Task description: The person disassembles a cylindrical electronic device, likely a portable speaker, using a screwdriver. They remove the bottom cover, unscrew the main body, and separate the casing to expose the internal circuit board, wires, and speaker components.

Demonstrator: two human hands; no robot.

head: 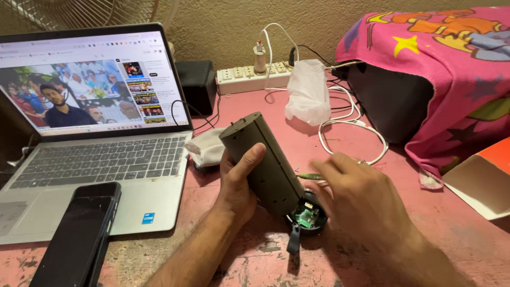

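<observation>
The left hand grips a grey cylinder, tilted, its open lower end beside the right hand, which pinches a small green tool over the surface.

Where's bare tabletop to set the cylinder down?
Bare pink table lies right of the right hand, before the cardboard sheet. A smaller patch sits between the white bag and the cylinder. The back edge is crowded: power strip and white cables.
</observation>
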